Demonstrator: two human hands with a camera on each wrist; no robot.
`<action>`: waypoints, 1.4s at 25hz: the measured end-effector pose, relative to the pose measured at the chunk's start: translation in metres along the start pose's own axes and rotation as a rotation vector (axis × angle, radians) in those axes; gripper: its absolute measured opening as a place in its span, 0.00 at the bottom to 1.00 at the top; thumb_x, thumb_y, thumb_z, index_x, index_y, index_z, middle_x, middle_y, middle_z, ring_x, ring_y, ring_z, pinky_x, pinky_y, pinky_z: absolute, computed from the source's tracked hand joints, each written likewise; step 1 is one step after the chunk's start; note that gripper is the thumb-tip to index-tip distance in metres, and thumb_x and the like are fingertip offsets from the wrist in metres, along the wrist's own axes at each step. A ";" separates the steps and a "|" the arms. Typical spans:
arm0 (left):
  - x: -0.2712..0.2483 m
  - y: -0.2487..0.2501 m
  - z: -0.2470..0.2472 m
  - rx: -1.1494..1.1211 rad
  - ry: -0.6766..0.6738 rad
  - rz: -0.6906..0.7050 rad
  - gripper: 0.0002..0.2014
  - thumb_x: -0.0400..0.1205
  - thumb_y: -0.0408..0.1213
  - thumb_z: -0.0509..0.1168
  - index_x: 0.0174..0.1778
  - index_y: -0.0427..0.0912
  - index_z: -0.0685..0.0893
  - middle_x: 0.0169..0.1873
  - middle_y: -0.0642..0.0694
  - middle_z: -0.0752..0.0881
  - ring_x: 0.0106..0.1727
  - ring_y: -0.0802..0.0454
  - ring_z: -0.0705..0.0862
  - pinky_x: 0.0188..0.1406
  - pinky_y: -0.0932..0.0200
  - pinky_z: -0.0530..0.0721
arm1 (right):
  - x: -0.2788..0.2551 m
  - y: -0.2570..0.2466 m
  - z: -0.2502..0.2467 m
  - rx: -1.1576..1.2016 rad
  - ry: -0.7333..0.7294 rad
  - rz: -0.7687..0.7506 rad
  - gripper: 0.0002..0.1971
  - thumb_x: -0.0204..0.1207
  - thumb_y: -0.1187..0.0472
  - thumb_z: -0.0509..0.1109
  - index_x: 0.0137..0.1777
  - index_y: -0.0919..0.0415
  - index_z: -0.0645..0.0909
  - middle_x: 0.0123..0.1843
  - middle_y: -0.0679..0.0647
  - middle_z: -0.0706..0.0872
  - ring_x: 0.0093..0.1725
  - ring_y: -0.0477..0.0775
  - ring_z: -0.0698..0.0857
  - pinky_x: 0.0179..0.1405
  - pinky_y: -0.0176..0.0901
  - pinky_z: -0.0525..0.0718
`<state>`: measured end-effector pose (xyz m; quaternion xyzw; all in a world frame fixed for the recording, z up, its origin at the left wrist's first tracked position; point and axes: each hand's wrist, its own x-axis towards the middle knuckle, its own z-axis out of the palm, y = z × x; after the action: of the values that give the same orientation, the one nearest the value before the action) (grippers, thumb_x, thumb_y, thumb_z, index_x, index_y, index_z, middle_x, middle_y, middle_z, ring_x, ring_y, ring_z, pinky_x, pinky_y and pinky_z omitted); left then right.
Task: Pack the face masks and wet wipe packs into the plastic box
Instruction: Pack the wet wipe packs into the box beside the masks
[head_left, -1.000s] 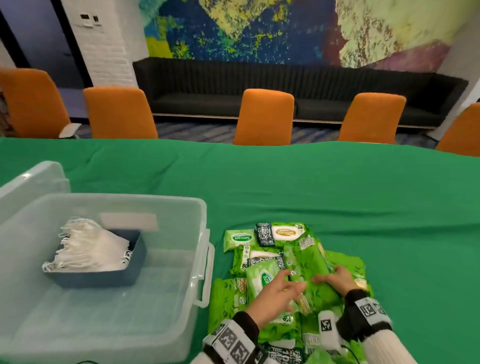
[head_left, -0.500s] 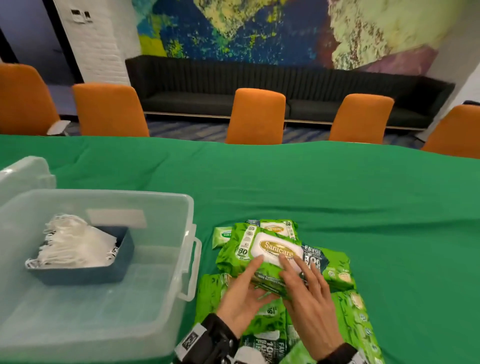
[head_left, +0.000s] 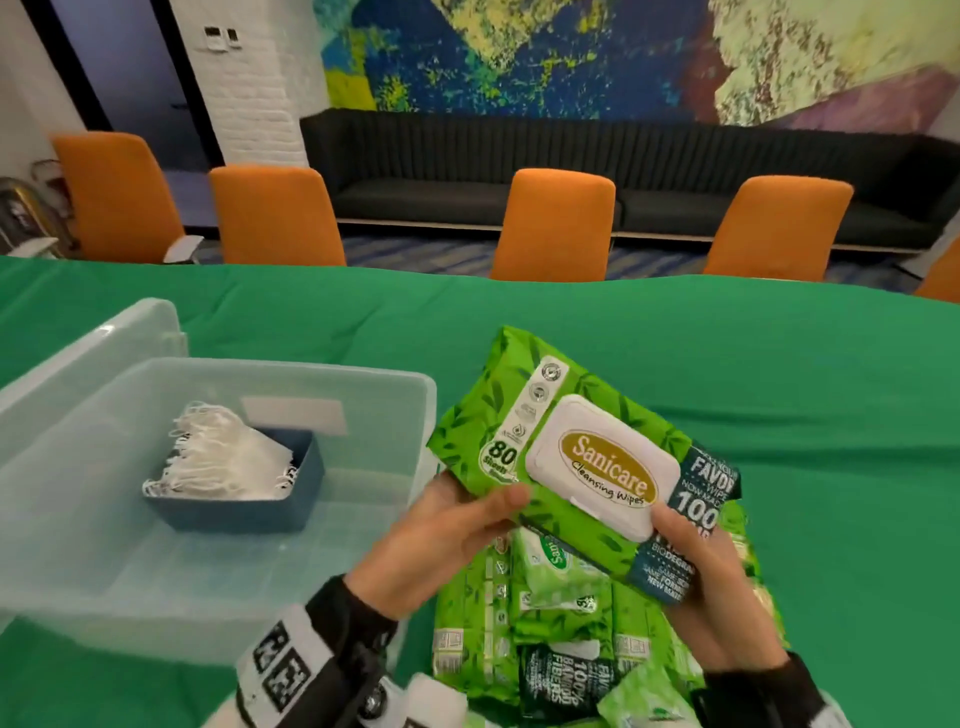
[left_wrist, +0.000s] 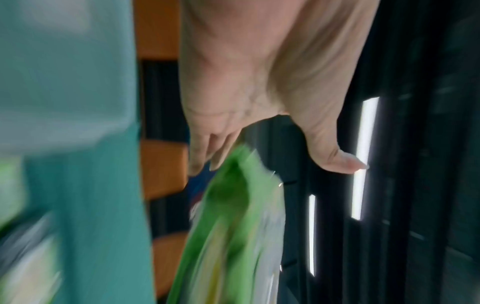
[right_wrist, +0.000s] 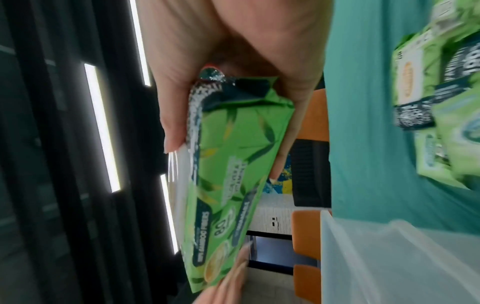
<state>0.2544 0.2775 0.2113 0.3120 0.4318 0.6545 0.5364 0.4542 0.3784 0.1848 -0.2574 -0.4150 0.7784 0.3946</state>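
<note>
Holding a large green wet wipe pack (head_left: 582, 467) up above the desk (head_left: 779, 389), tilted, white flip lid facing the head camera. Gripping its near left corner with the left hand (head_left: 441, 545), thumb on top and fingers underneath. Clamping its near right end with the right hand (head_left: 711, 587), thumb on the lid edge, fingers curled behind. Lying beneath on the green cloth, a heap of further wipe packs (head_left: 550, 623). Standing just left of the heap, the clear plastic box (head_left: 363, 379), with white face masks (head_left: 218, 457) stacked in a small blue tray (head_left: 291, 499) inside.
</note>
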 end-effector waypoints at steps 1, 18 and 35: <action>-0.004 0.030 -0.017 0.139 0.032 0.084 0.48 0.50 0.58 0.84 0.64 0.45 0.77 0.61 0.43 0.87 0.58 0.50 0.87 0.54 0.57 0.87 | 0.005 -0.002 0.009 0.001 -0.004 -0.035 0.24 0.61 0.62 0.75 0.60 0.61 0.82 0.61 0.64 0.86 0.57 0.63 0.87 0.55 0.57 0.85; 0.061 0.154 -0.132 1.763 -0.220 -0.123 0.33 0.59 0.59 0.80 0.54 0.53 0.73 0.45 0.59 0.85 0.44 0.66 0.83 0.38 0.74 0.77 | 0.094 0.040 0.086 -0.754 -0.243 -0.213 0.22 0.74 0.55 0.73 0.66 0.52 0.72 0.59 0.45 0.84 0.59 0.40 0.83 0.57 0.35 0.82; 0.180 -0.007 -0.234 1.955 -0.102 -0.308 0.36 0.70 0.49 0.77 0.69 0.38 0.71 0.67 0.41 0.78 0.67 0.44 0.77 0.65 0.53 0.76 | 0.320 0.071 -0.169 -1.357 0.449 0.615 0.41 0.72 0.45 0.73 0.74 0.76 0.66 0.75 0.72 0.69 0.72 0.68 0.73 0.69 0.52 0.73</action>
<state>0.0118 0.3985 0.0938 0.5857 0.7942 -0.0807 0.1401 0.3707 0.6935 0.0131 -0.6974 -0.6208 0.3580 -0.0082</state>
